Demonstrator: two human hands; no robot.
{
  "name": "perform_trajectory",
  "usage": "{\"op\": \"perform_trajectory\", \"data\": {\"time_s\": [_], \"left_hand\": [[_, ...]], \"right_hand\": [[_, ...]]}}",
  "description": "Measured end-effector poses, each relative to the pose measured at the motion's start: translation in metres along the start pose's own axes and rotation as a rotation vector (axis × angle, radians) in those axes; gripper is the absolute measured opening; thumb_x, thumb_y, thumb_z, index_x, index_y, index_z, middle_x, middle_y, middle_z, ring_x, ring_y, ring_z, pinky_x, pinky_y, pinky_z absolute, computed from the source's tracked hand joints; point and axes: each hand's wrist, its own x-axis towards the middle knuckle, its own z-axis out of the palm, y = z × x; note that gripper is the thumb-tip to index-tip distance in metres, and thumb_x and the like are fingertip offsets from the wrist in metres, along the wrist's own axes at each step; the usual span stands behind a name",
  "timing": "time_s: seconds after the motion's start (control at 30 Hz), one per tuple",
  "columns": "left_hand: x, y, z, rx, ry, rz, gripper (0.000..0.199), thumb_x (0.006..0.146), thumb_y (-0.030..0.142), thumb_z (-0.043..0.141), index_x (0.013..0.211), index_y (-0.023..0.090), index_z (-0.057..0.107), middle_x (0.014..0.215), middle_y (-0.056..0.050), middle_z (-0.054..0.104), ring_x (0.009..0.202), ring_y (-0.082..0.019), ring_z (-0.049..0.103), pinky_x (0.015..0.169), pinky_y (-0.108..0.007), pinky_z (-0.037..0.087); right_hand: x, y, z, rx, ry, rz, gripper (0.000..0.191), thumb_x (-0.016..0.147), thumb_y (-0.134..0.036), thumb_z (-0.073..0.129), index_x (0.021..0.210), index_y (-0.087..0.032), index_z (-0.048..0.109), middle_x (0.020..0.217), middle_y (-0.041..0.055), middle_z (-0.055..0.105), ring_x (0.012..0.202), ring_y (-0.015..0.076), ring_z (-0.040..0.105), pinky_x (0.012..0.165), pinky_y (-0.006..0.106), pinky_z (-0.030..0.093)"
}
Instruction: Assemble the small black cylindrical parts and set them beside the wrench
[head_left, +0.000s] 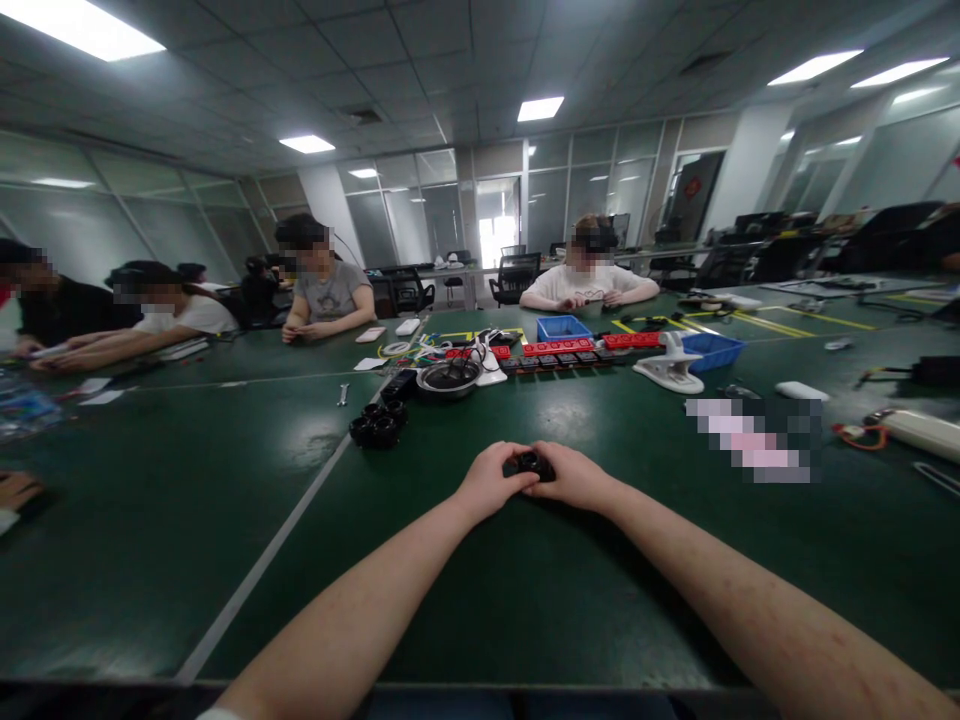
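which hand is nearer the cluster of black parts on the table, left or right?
Left. The left hand lies just right of and below the cluster of black parts. The right hand sits farther right, beyond the small black part both hands hold.

The small black part [531, 464] at the centre of the frame is mostly covered by the left hand [491, 481] and the right hand [571, 477], so its shape cannot be told, and neither can how tightly the fingers close on it. Both forearms are cut off by the bottom edge. At right of centre a pink and white thing [750, 438] on the dark green table [150, 540] is blurred into blocks (nothing of it can be read). At the far left edge a co-worker's hand [15, 490] is cropped. The cluster of small black ring-shaped parts [379, 423] left of centre is too small to count.
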Motion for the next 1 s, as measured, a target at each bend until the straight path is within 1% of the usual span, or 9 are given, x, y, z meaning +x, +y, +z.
{"op": "perform_trajectory", "data": {"time_s": [0.1,0.23,0.3,0.4,0.53,0.67,0.8,0.9,1.0], "left_hand": [[0.000,0.000,-0.002,-0.012,-0.031,0.017,0.035,0.068,0.022,0.065,0.102,0.019,0.057,0.090,-0.002,0.058,0.083,-0.016,0.054,0.077,-0.029,0.043],[0.000,0.004,-0.002,-0.016,-0.044,0.005,0.036,0.069,0.022,0.065,0.104,0.020,0.057,0.090,-0.002,0.059,0.083,-0.016,0.055,0.078,-0.029,0.043],[-0.001,0.005,-0.001,-0.009,-0.034,-0.006,0.035,0.067,0.022,0.067,0.101,0.020,0.058,0.090,-0.002,0.059,0.083,-0.016,0.055,0.078,-0.029,0.043],[-0.002,0.006,0.004,0.027,0.021,-0.059,0.033,0.065,0.025,0.068,0.096,0.020,0.058,0.089,-0.001,0.059,0.080,-0.017,0.055,0.074,-0.029,0.044],[-0.002,0.004,0.006,0.066,0.056,-0.087,0.033,0.066,0.024,0.067,0.096,0.021,0.057,0.089,-0.001,0.058,0.080,-0.017,0.055,0.073,-0.030,0.044],[0.000,0.003,0.001,0.026,0.014,0.011,0.032,0.068,0.021,0.065,0.099,0.020,0.057,0.092,-0.002,0.059,0.088,-0.018,0.054,0.080,-0.030,0.042],[0.001,0.006,-0.005,-0.003,-0.020,0.054,0.034,0.070,0.018,0.062,0.103,0.021,0.057,0.098,-0.003,0.058,0.095,-0.018,0.052,0.085,-0.031,0.040],[0.000,0.008,-0.005,-0.017,-0.059,0.037,0.035,0.071,0.017,0.062,0.104,0.022,0.056,0.097,-0.003,0.059,0.092,-0.018,0.053,0.081,-0.030,0.042],[-0.001,0.008,0.000,0.008,-0.009,-0.021,0.033,0.068,0.020,0.065,0.100,0.021,0.058,0.091,-0.002,0.058,0.087,-0.018,0.054,0.077,-0.030,0.043]], "right_hand": [[0.001,0.008,-0.004,0.169,-0.083,-0.070,0.039,0.066,-0.032,0.062,0.101,-0.016,0.054,0.092,0.0056,0.059,0.080,0.0184,0.054,0.067,0.027,0.039],[0.003,0.015,-0.006,0.339,-0.213,-0.030,0.024,0.069,-0.028,0.058,0.088,-0.014,0.057,0.074,0.0008,0.058,0.067,0.0142,0.053,0.058,0.024,0.039],[0.003,0.014,-0.004,0.311,-0.185,0.021,0.024,0.067,-0.031,0.061,0.084,-0.014,0.056,0.070,-0.0004,0.057,0.064,0.0135,0.052,0.054,0.022,0.037],[0.003,0.008,0.001,0.130,-0.089,0.090,0.028,0.064,-0.037,0.063,0.079,-0.016,0.053,0.070,0.0006,0.057,0.061,0.0141,0.051,0.050,0.022,0.034],[0.001,-0.002,0.004,-0.089,0.000,0.098,0.029,0.069,-0.042,0.058,0.082,-0.016,0.054,0.080,0.0063,0.060,0.070,0.0187,0.055,0.055,0.025,0.035],[0.000,-0.001,0.000,-0.004,-0.038,0.001,0.037,0.066,-0.042,0.062,0.093,-0.017,0.055,0.089,0.0064,0.060,0.078,0.0200,0.055,0.064,0.027,0.038],[0.001,0.009,-0.007,0.223,-0.176,-0.077,0.026,0.070,-0.029,0.058,0.092,-0.015,0.056,0.079,0.0022,0.059,0.069,0.0156,0.054,0.061,0.025,0.039],[0.002,0.011,-0.009,0.287,-0.205,-0.031,0.018,0.069,-0.023,0.057,0.084,-0.014,0.056,0.071,-0.0001,0.057,0.064,0.0132,0.052,0.058,0.023,0.038],[0.002,0.006,-0.007,0.202,-0.142,0.048,0.019,0.067,-0.028,0.060,0.078,-0.015,0.054,0.068,-0.0002,0.056,0.061,0.0131,0.051,0.053,0.022,0.036]]}}
